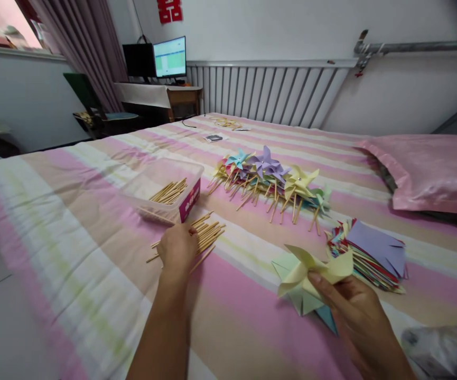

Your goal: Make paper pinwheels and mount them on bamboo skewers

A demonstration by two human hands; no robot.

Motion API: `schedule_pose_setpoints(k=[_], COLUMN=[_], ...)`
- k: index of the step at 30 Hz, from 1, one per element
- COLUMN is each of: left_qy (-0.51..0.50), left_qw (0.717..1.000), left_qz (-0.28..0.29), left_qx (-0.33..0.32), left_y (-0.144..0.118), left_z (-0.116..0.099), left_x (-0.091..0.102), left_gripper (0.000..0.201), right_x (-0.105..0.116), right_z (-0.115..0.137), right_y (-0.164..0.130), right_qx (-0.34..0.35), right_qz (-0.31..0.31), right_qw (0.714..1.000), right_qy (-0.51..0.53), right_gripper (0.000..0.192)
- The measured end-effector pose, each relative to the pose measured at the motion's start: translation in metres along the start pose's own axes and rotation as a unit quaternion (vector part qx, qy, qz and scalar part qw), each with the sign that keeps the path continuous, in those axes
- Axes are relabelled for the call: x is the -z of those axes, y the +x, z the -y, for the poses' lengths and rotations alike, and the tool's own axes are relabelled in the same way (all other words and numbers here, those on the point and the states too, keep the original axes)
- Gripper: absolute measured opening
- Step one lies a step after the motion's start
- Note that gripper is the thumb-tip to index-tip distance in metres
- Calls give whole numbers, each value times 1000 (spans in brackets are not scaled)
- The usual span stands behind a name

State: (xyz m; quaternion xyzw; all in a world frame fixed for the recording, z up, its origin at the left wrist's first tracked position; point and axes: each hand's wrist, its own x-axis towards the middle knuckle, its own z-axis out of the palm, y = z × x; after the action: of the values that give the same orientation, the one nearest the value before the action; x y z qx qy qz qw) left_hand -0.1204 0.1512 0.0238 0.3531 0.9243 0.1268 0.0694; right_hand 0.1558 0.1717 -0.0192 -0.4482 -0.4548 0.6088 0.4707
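**Hands on sticks and a paper pinwheel head**

Down at 7 o'clock, the left hand (177,248) lies palm-down with fingers curled on a loose pile of wooden sticks (204,235) spread on the striped bedsheet (73,221); whether it has pinched a stick cannot be told. At 5 o'clock the right hand (351,306) pinches a folded yellow paper pinwheel head (311,272) between thumb and fingers, holding it just above the sheet. At 3 o'clock from that pinwheel head, just beside it, lies a stack of cut coloured paper squares (371,253). Finished pinwheels on sticks (271,179) lie in a heap at 12 o'clock. A clear plastic box (165,190) with more sticks sits at 11 o'clock from the left hand, touching the pile's edge.
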Motion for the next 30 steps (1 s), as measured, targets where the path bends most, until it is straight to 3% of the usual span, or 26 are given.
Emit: schedule_pose_setpoints(k=[15, 30], left_qy=[10, 14], left_qw=[1000, 999], left_qz=[1, 5], left_qx=[-12, -34], left_y=[10, 8], left_z=[-3, -5], left_x=[-22, -21], left_gripper=[22, 23], right_x=[-8, -8], right_z=[11, 10], right_y=[-3, -3], right_qx=[-27, -17], right_qz=[-2, 3], right_qw=[1000, 1000], right_qy=[9, 1], right_gripper=[40, 42])
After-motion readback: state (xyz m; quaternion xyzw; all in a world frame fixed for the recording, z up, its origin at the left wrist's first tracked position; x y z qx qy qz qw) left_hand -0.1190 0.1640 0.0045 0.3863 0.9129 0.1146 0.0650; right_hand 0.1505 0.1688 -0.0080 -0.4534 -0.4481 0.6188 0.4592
